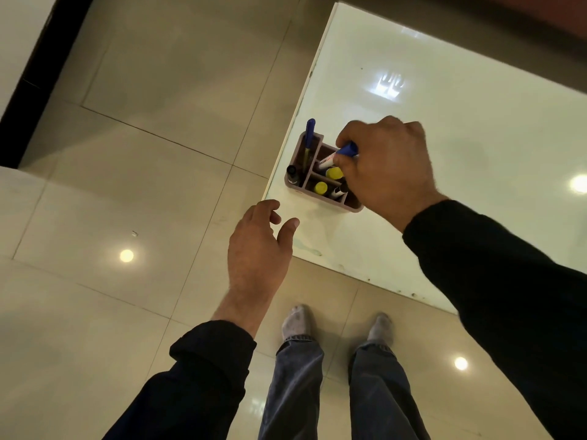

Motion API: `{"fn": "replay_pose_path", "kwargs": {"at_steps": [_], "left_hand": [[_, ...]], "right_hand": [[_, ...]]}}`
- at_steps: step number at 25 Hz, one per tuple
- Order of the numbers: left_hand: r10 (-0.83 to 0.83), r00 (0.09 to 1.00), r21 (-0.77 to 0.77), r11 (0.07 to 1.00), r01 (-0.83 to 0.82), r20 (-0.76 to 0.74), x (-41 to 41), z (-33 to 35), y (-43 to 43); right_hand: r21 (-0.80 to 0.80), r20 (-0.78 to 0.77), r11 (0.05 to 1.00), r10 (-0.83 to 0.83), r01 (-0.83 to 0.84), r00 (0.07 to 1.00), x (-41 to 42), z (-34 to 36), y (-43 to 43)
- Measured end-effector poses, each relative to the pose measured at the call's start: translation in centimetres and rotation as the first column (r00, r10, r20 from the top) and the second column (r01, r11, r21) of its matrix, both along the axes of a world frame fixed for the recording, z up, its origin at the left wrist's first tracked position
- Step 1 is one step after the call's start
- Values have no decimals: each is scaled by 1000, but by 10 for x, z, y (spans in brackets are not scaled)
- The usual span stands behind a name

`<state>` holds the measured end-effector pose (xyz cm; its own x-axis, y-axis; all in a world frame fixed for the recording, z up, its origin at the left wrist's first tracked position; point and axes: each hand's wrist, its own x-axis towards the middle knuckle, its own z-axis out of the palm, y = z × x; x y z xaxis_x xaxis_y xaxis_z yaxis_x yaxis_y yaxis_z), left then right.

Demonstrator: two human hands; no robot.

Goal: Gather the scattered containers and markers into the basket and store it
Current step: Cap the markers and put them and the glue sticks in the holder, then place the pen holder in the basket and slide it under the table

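Mauve plastic basket with divided compartments (328, 202) stands on the glossy white table (460, 147), close to the table's corner. A slim blue pen (309, 134) stands upright in the cell at the basket's far end, a black-capped tube (291, 171) leans in that same long cell nearer to me, and two yellow-capped containers (334, 173) sit in the middle cells. My right hand (387, 166) is directly over the basket, thumb and fingers pinched round the cap end of a white marker with a blue cap (338, 155). Its body slants down toward the cell just beyond the yellow caps; I cannot tell whether the tip is inside yet. My left hand (257, 246) holds nothing, fingers loose and spread, just off the table's edge on the near side of the basket and not touching it. To do this well, I judge I should tip the marker closer to upright before lowering it, so the tip clears the divider and slides down instead of riding on the yellow caps. The basket looks light and sits near the edge, so a sideways push could nudge it toward the drop. Laying my left hand against its near wall would steady it. I should release only once the marker bottoms out.
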<state>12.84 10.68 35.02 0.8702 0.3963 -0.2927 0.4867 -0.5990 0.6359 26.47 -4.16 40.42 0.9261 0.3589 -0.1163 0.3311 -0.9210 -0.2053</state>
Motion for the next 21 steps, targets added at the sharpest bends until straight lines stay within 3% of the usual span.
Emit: {"fn": "replay_pose_path", "kwargs": {"at_steps": [3,5,9,12,15,21], "left_hand": [[-7,1000,3,1000,7,10,7,-1,-2],[-29,999,27,999,30,-15,16,-3,0],[-141,985,59,987,147,-97,42,-13,16],[-267,951,26,961,274,-158,64,-16,21],[-323,936,-46,946,320,-138,76,-18,19],[-250,967,-130,961,243,-44,66,-20,10]], "right_hand": [[-81,-98,991,94,-102,991,-7,-15,13],[-44,-118,994,96,-102,988,-4,-14,15],[245,-148,957,-119,153,982,-15,-1,-26],[243,-393,900,-250,362,885,-44,-13,-63],[222,-595,880,-218,419,773,-51,-40,-71],[459,-600,751,-133,475,789,-43,-55,-63]]}}
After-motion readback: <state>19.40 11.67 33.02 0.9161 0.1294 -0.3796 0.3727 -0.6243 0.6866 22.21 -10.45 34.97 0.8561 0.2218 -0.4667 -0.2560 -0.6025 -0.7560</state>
